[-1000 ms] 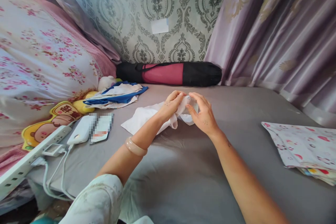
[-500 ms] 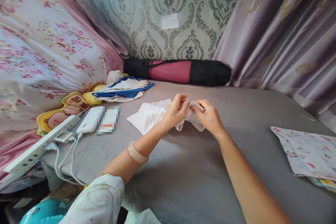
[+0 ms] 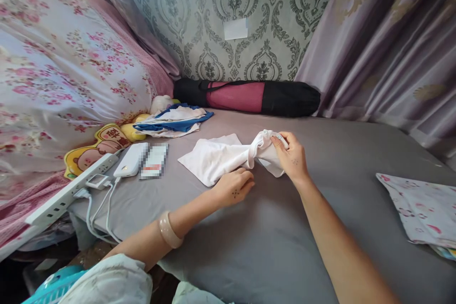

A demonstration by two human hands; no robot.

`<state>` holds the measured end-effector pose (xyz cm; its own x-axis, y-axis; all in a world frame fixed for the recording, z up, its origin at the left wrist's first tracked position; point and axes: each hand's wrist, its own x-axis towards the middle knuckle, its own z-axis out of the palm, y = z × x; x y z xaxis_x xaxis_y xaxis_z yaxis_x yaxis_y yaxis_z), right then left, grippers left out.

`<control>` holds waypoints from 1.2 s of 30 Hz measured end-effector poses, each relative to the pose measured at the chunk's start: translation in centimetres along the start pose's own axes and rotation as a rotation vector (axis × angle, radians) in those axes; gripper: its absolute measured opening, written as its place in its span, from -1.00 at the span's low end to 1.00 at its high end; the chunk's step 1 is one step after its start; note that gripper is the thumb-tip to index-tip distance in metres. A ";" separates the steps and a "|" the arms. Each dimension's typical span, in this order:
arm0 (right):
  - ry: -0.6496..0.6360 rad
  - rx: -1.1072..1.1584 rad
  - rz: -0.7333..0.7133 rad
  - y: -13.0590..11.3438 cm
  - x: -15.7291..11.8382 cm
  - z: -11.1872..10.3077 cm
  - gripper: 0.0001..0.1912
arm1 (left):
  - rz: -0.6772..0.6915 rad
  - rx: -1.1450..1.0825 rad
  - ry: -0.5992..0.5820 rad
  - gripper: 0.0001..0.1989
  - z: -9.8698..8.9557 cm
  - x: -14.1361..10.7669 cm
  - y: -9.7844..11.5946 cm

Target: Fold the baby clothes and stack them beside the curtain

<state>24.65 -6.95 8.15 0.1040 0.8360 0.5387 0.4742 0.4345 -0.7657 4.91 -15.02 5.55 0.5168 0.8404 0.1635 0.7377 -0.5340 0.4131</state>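
Pinching the white cloth (image 3: 217, 157) by its right end in my right hand (image 3: 295, 159), I risk twisting it, as my left hand (image 3: 233, 188), grip unclear, shows no steadying hold.

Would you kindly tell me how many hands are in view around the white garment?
2: the left hand at the garment's near edge, fingers curled, and the right hand pinching its gathered end.
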 end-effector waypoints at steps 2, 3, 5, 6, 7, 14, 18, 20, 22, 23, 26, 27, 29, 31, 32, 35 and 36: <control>0.018 -0.006 -0.003 0.0 0.0 0.0 -0.52 | -0.065 0.081 0.026 -0.84 0.1 -0.1 -1.0; 0.025 -0.010 -0.003 -0.1 -0.1 0.0 -0.52 | -0.103 0.114 0.062 -0.84 0.1 -0.1 -1.4; 0.037 -0.018 0.001 -0.2 -0.1 0.0 -0.51 | -0.176 0.155 0.168 -0.84 0.0 -0.1 -1.9; 0.041 -0.021 0.002 -0.3 -0.2 0.0 -0.50 | -0.205 0.163 0.230 -0.83 -0.1 -0.1 -2.0; 0.044 -0.021 0.004 -0.4 -0.2 0.0 -0.51 | -0.229 0.166 0.292 -0.83 -0.2 -0.1 -2.2; 0.030 -0.019 0.017 -1.2 -0.3 -0.1 -0.51 | -0.263 0.184 0.589 -0.57 -0.1 1.8 -3.1; 0.026 -0.017 0.022 -1.7 -0.3 -0.1 -0.50 | -0.275 0.177 0.644 -0.56 -0.1 3.5 -3.7; 0.028 -0.025 0.034 -1.9 -0.3 -0.2 -0.50 | -0.270 0.178 0.647 -0.65 -0.2 4.3 -3.9; 0.039 -0.038 0.049 -1.9 -0.3 -0.4 -0.50 | -0.252 0.167 0.634 -0.75 -0.5 4.9 -4.2; 0.047 -0.047 0.056 -1.8 -0.2 -0.5 -0.50 | -0.236 0.153 0.622 -0.80 -0.6 5.2 -4.4; 0.063 -0.075 0.074 -1.4 0.0 -0.7 -0.50 | -0.159 0.081 0.584 -0.84 -0.9 5.9 -5.0; 0.064 -0.078 0.078 -1.3 0.2 -0.8 -0.50 | -0.132 0.049 0.575 -0.82 -1.1 6.1 -5.1; 0.066 -0.081 0.082 -1.0 0.5 -1.2 -0.48 | -0.104 -0.032 0.559 -0.78 -1.3 6.5 -5.5; 0.078 -0.089 0.079 -0.6 0.8 -1.7 -0.46 | -0.140 -0.140 0.552 -0.81 -1.7 6.8 -5.6; 0.084 -0.094 0.076 -0.5 1.1 -2.0 -0.45 | -0.177 -0.199 0.549 -0.86 -2.0 7.0 -5.7; 0.078 -0.079 0.074 0.2 1.7 -3.2 -0.44 | -0.288 -0.368 0.554 -0.89 -2.9 7.0 -5.7; 0.063 -0.066 0.072 0.3 1.9 -3.6 -0.44 | -0.301 -0.414 0.561 -0.85 -3.3 7.0 -5.7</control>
<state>28.11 -6.43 10.16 0.1937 0.8404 0.5062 0.5203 0.3494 -0.7792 2.89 -5.84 7.26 -0.0608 0.9245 0.3763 0.5314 -0.2891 0.7962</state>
